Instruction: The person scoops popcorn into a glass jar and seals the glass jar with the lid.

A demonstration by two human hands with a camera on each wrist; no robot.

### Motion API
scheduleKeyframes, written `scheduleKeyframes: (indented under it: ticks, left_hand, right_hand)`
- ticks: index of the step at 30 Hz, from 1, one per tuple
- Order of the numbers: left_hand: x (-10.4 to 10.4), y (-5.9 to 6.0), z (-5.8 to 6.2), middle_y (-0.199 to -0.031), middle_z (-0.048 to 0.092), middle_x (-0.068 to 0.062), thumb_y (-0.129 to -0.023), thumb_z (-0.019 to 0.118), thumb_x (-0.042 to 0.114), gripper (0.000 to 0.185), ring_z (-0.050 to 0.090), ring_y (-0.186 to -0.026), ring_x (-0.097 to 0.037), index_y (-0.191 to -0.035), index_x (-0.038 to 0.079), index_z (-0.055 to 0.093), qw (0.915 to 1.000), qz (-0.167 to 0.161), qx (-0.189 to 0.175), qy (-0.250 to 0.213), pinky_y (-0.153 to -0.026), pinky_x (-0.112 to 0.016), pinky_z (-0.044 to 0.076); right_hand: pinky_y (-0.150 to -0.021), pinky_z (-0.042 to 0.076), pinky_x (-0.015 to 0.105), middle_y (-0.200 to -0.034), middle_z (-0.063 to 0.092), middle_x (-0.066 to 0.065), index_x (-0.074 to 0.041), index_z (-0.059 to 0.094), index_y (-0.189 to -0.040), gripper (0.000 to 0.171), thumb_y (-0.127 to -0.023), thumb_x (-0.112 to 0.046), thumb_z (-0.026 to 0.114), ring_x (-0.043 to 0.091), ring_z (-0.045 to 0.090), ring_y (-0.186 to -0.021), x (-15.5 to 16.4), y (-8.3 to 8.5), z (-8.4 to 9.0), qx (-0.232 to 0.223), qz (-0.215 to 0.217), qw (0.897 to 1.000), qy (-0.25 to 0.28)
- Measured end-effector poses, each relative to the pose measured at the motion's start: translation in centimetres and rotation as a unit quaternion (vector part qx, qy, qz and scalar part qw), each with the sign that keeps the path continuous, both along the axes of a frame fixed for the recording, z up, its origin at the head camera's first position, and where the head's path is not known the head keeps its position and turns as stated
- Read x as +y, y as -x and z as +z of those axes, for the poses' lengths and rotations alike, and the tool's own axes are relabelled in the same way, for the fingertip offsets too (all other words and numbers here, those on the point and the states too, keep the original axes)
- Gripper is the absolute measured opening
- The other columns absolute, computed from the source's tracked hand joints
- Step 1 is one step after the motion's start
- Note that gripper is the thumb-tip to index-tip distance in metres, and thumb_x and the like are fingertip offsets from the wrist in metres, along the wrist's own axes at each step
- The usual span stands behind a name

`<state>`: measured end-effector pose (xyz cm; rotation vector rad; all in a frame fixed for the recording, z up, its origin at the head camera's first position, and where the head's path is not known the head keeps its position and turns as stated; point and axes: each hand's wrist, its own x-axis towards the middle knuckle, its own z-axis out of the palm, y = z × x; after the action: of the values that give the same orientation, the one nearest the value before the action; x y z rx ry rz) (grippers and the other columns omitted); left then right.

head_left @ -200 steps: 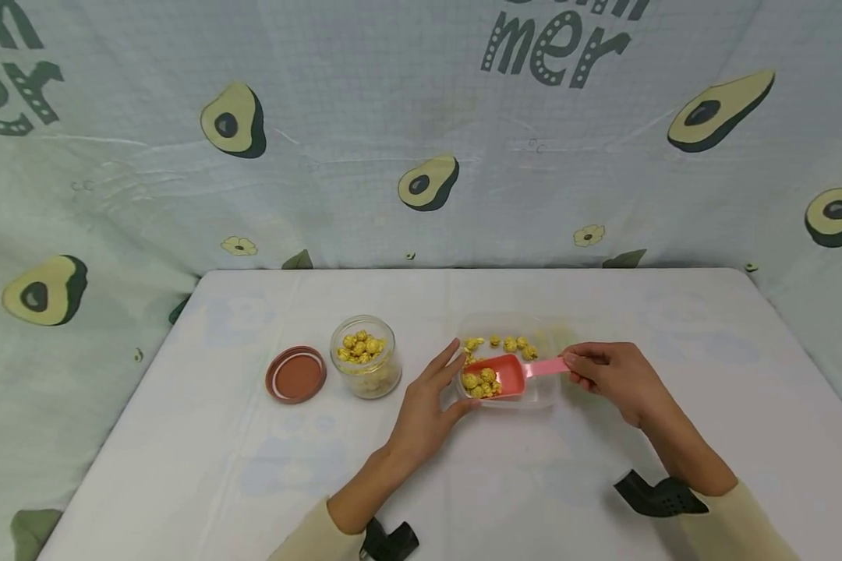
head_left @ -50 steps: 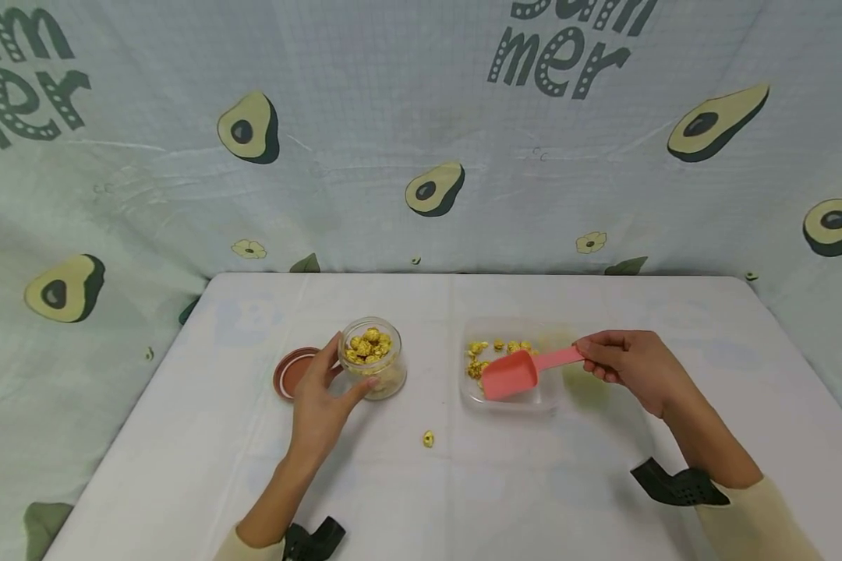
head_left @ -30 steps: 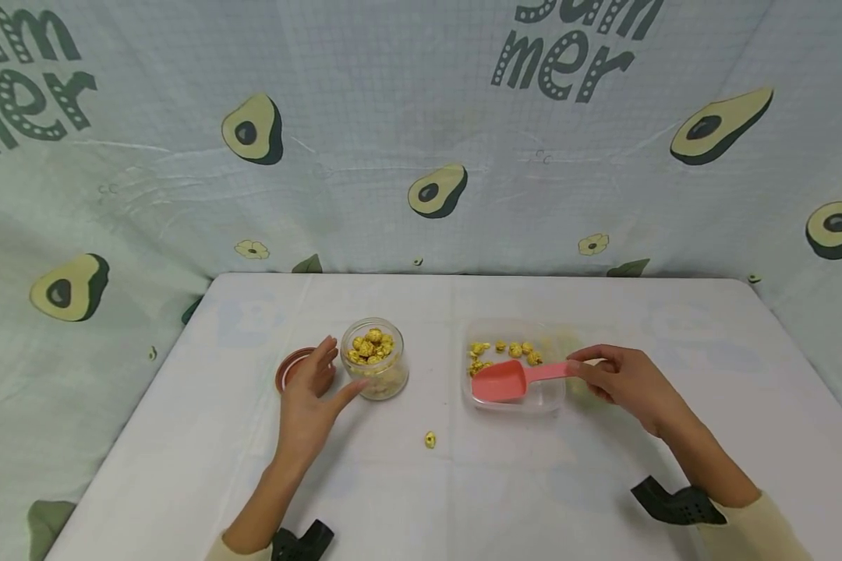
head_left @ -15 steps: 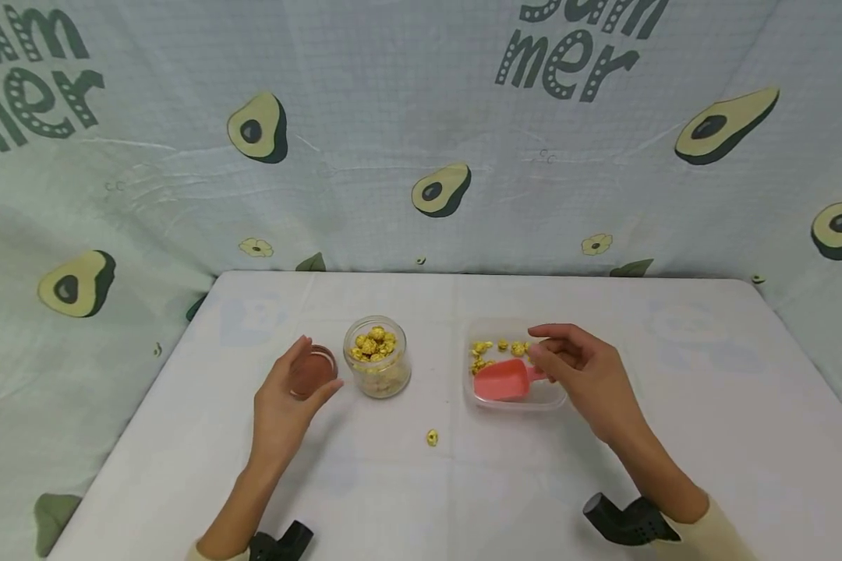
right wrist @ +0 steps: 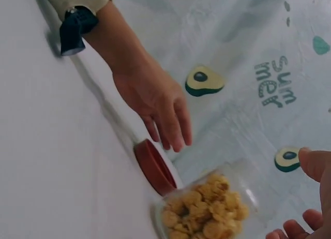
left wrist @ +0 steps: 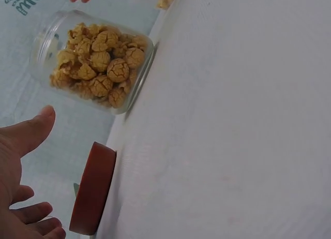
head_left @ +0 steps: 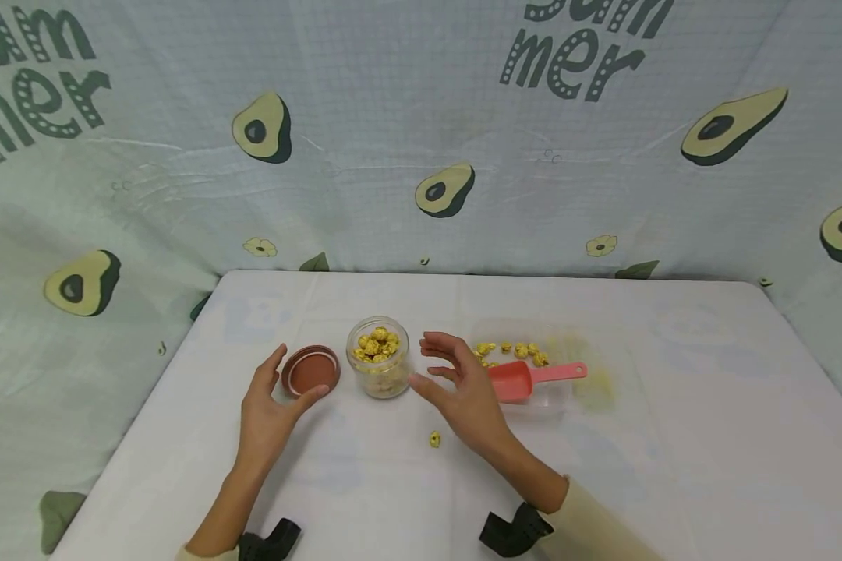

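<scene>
Jar (head_left: 378, 367) of yellow puffed snacks stands uncapped on the white surface (head_left: 673, 436), left of centre, its reddish-brown lid (head_left: 312, 371) lying flat just to its left. The left hand (head_left: 267, 405) hovers by the lid, grip apart, fingers relaxed and holding nothing. The right hand (head_left: 463, 389) reaches in just right of the jar, fingers spread and likewise empty. Farther right, a pink scoop (head_left: 526, 379) rests in a clear tray (head_left: 557, 393) with a few snacks; one stray piece (head_left: 434, 439) lies on the near side. Clear, hard-walled and filled to the brim, the jar looks light but smooth and easily tipped, best taken around its sides below the rim; the stiff lid by its edge.
</scene>
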<state>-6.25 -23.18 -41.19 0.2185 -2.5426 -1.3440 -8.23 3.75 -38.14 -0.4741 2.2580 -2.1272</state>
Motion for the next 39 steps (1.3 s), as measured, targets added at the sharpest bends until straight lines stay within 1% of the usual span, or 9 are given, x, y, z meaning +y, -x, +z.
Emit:
scheduleKeyframes:
  ticks: [4,8,14,17,26,33,36,37,39]
  left_hand:
    - [-0.2,0.2,-0.5,-0.150,0.032,-0.018,-0.077,0.082,0.025,0.090,0.031,-0.135,-0.039,-0.149,0.005,0.031,0.9998,0.001,-0.020,-0.005,-0.109,-0.050,0.030]
    - [-0.3,0.4,-1.1,-0.150,0.030,-0.019,-0.077,0.082,0.026,0.092,0.029,-0.135,-0.041,-0.149,0.004,0.029,0.9995,-0.003,-0.032,-0.006,-0.109,-0.052,0.030]
    - [-0.5,0.8,-1.7,-0.148,0.033,-0.020,-0.075,0.084,0.020,0.093,0.029,-0.137,-0.035,-0.149,0.002,0.029,0.9996,-0.012,-0.024,-0.005,-0.110,-0.050,0.028]
    - [-0.5,1.0,-1.9,-0.146,0.035,-0.022,-0.074,0.084,0.016,0.093,0.031,-0.135,-0.035,-0.147,-0.001,0.030,0.9998,-0.012,-0.013,0.001,-0.109,-0.050,0.028]
    - [-0.5,1.3,-2.3,-0.141,0.039,-0.024,-0.072,0.086,0.013,0.095,0.036,-0.132,-0.036,-0.146,-0.004,0.029,0.9997,-0.009,-0.004,0.023,-0.108,-0.050,0.031]
    - [-0.6,1.3,-2.4,-0.139,0.042,-0.024,-0.071,0.086,0.011,0.096,0.038,-0.131,-0.036,-0.147,-0.003,0.029,0.9997,0.000,0.012,0.020,-0.107,-0.050,0.032]
    - [-0.7,1.3,-2.3,-0.138,0.042,-0.024,-0.071,0.086,0.011,0.097,0.038,-0.130,-0.036,-0.147,-0.003,0.028,0.9997,-0.005,0.016,0.015,-0.106,-0.049,0.033]
    - [-0.7,1.3,-2.3,-0.138,0.042,-0.024,-0.072,0.085,0.011,0.097,0.039,-0.129,-0.036,-0.148,-0.002,0.027,0.9997,-0.009,0.018,0.014,-0.106,-0.049,0.034]
    - [-0.7,1.3,-2.1,-0.138,0.041,-0.023,-0.072,0.085,0.010,0.097,0.039,-0.129,-0.035,-0.148,-0.002,0.027,0.9995,-0.015,0.024,0.014,-0.106,-0.048,0.035]
  right_hand:
    - [-0.104,0.039,0.034,-0.140,0.042,-0.003,-0.015,0.040,-0.140,0.065,-0.086,-0.021,0.074,0.014,0.038,-0.129,-2.3,0.0,-1.3,0.005,-0.020,1.000,-0.023]
    - [-0.109,0.034,0.037,-0.146,0.035,-0.003,-0.016,0.033,-0.145,0.076,-0.084,-0.027,0.076,0.014,0.032,-0.134,-3.6,0.3,-2.4,0.014,-0.045,0.998,-0.037]
    - [-0.111,0.030,0.040,-0.146,0.034,-0.002,-0.013,0.031,-0.146,0.081,-0.081,-0.026,0.078,0.014,0.030,-0.136,-5.0,0.9,-3.8,0.012,-0.048,0.998,-0.036]
    - [-0.111,0.029,0.036,-0.146,0.033,-0.004,-0.016,0.027,-0.147,0.087,-0.079,-0.029,0.080,0.011,0.029,-0.135,-5.5,1.0,-4.2,0.005,-0.051,0.998,-0.049]
    - [-0.112,0.027,0.036,-0.146,0.034,-0.003,-0.019,0.027,-0.148,0.088,-0.079,-0.031,0.080,0.011,0.030,-0.135,-5.9,1.0,-4.9,0.001,-0.069,0.997,-0.047]
    - [-0.112,0.027,0.034,-0.145,0.036,-0.004,-0.020,0.028,-0.147,0.086,-0.079,-0.030,0.080,0.009,0.031,-0.134,-6.0,1.3,-5.1,0.009,-0.067,0.997,-0.045]
    - [-0.112,0.027,0.035,-0.145,0.037,-0.002,-0.019,0.029,-0.147,0.086,-0.079,-0.027,0.081,0.011,0.031,-0.134,-6.1,1.3,-5.2,0.013,-0.068,0.997,-0.039]
    - [-0.112,0.027,0.036,-0.145,0.037,-0.001,-0.018,0.029,-0.147,0.087,-0.078,-0.025,0.081,0.012,0.032,-0.134,-6.2,1.3,-5.2,0.012,-0.068,0.997,-0.038]
    - [-0.112,0.027,0.038,-0.145,0.038,0.004,-0.012,0.029,-0.147,0.086,-0.078,-0.018,0.081,0.016,0.033,-0.134,-6.2,1.0,-4.1,0.007,-0.067,0.997,-0.035]
